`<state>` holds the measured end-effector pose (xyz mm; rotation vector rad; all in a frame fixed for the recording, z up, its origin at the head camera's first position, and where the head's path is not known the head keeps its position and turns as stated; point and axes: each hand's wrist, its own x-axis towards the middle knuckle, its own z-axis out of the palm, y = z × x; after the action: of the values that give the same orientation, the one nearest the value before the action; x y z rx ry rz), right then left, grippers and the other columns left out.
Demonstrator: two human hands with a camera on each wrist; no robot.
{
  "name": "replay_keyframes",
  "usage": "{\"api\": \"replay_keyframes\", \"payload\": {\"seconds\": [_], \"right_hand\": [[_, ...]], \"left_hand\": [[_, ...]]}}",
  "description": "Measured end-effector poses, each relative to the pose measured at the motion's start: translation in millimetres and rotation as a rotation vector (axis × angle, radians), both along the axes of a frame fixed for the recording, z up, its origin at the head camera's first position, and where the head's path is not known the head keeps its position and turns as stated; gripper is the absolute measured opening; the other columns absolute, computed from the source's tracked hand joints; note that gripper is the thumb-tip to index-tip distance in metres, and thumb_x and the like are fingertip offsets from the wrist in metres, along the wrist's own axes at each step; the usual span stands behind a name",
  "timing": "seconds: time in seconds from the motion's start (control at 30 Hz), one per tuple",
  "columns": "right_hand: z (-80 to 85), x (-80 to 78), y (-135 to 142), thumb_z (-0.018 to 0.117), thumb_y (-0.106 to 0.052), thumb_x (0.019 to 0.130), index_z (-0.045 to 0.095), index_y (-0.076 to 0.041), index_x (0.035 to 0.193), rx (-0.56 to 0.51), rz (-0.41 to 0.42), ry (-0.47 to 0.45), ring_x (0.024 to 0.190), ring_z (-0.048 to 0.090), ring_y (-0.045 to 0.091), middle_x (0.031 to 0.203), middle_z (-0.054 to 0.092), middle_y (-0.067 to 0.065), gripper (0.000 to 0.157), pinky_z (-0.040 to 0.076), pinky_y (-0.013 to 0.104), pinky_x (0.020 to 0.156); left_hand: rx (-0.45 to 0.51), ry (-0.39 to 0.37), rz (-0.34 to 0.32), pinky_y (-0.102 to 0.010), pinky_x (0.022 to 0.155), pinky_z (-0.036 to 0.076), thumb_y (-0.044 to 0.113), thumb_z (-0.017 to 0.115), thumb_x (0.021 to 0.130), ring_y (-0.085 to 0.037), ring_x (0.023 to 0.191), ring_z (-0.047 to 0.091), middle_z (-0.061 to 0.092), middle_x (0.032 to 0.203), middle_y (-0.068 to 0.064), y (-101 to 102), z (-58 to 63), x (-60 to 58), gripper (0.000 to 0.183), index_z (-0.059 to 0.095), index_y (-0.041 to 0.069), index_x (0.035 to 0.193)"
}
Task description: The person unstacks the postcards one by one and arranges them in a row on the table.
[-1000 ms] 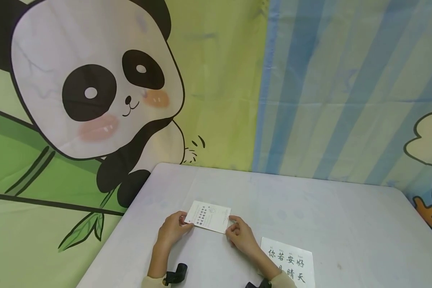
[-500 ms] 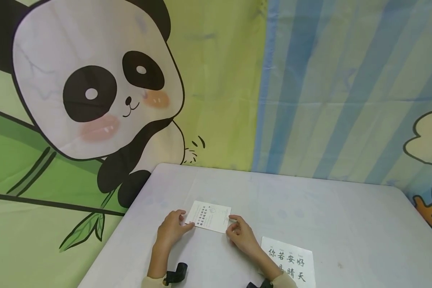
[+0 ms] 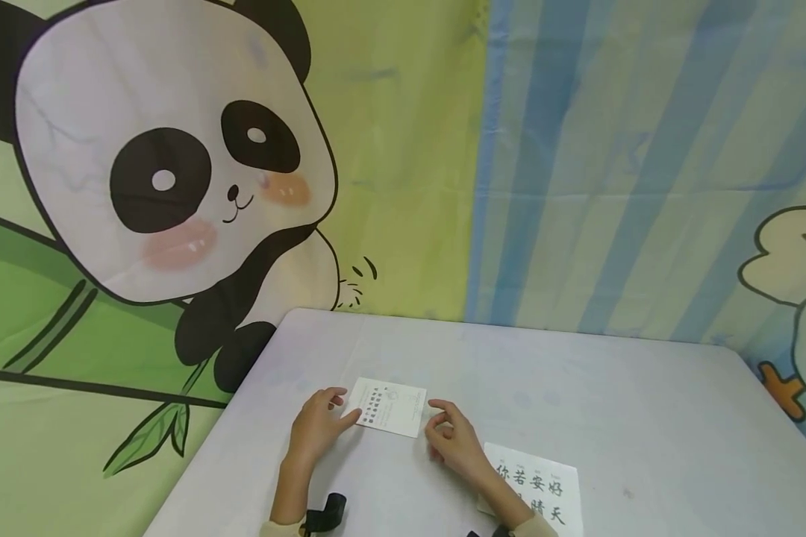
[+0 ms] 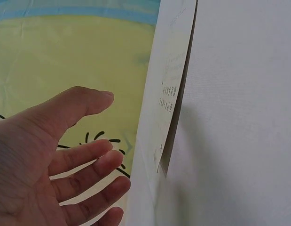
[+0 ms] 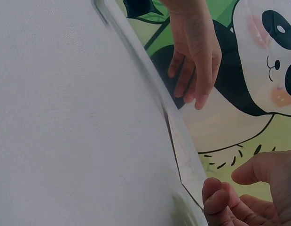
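A white card (image 3: 391,406) with rows of small printed characters lies on the table between both hands; it may be a thin booklet. Left of it, my left hand (image 3: 316,425) has its fingers spread, and in the left wrist view that hand (image 4: 65,155) holds nothing. My right hand (image 3: 455,440) is just off the card's right edge. In the right wrist view its loosely bent fingers (image 5: 216,197) show nothing between them. The card's near edge (image 4: 176,122) stands slightly off the tabletop, with a shadow under it.
A larger white sheet (image 3: 567,477) with big brush-style characters lies by the right forearm, which covers part of it. The white table (image 3: 645,418) meets a cartoon panda backdrop (image 3: 175,186) on its left and a striped curtain (image 3: 611,164) behind.
The left fingers have let go of the card's left side and spread apart. The right hand has moved slightly away from its right edge. The head view has shifted a little.
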<state>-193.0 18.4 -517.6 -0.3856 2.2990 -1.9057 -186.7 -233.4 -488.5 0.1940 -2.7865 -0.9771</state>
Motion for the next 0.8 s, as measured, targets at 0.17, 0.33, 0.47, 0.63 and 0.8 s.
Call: {"api": "replay_keyframes", "payload": {"seconds": [0.17,0.33,0.47,0.63,0.8], "right_hand": [[16.6,6.6,4.2,0.058,0.002,0.089,0.044,0.006,0.135,-0.021,-0.003,-0.028,0.053,0.052,0.011,0.095,0.057,0.012,0.048,0.042,0.019,0.047],[25.6,10.2,8.1,0.057,0.004,0.090,0.045,0.006,0.134,-0.024,-0.032,-0.050,0.054,0.053,0.013,0.094,0.057,0.013,0.046,0.044,0.021,0.047],[11.5,4.4,12.3,0.060,0.002,0.090,0.046,0.004,0.135,-0.035,-0.049,-0.033,0.052,0.053,0.012,0.093,0.058,0.010,0.048,0.045,0.023,0.046],[15.8,7.2,18.4,0.061,0.002,0.088,0.047,0.005,0.133,-0.056,-0.060,-0.020,0.051,0.054,0.011,0.091,0.058,0.010,0.047,0.047,0.024,0.046],[19.6,10.8,23.6,0.062,0.001,0.088,0.048,0.003,0.133,-0.045,-0.091,-0.027,0.051,0.054,0.012,0.088,0.058,0.008,0.048,0.046,0.024,0.045]], "left_hand": [[0.003,0.016,-0.016,-0.041,0.077,0.047,0.028,0.081,0.079,-0.026,0.091,0.059,0.065,0.098,-0.008,1.7,1.7,0.8,0.050,0.065,0.002,0.119],[0.097,0.022,-0.064,-0.045,0.083,0.047,0.026,0.082,0.078,-0.026,0.099,0.060,0.066,0.100,-0.008,4.7,3.4,0.3,0.049,0.065,0.004,0.118],[0.127,0.024,-0.098,-0.042,0.082,0.047,0.026,0.082,0.078,-0.024,0.097,0.060,0.065,0.099,-0.007,7.6,2.7,-0.9,0.049,0.066,0.004,0.118],[0.130,0.025,-0.114,-0.041,0.082,0.047,0.027,0.082,0.078,-0.023,0.097,0.060,0.065,0.099,-0.005,11.1,2.8,-1.9,0.049,0.066,0.005,0.119],[0.128,0.027,-0.133,-0.041,0.081,0.048,0.029,0.082,0.078,-0.022,0.098,0.060,0.065,0.100,-0.004,14.7,6.6,-0.6,0.051,0.065,0.006,0.120]]}}
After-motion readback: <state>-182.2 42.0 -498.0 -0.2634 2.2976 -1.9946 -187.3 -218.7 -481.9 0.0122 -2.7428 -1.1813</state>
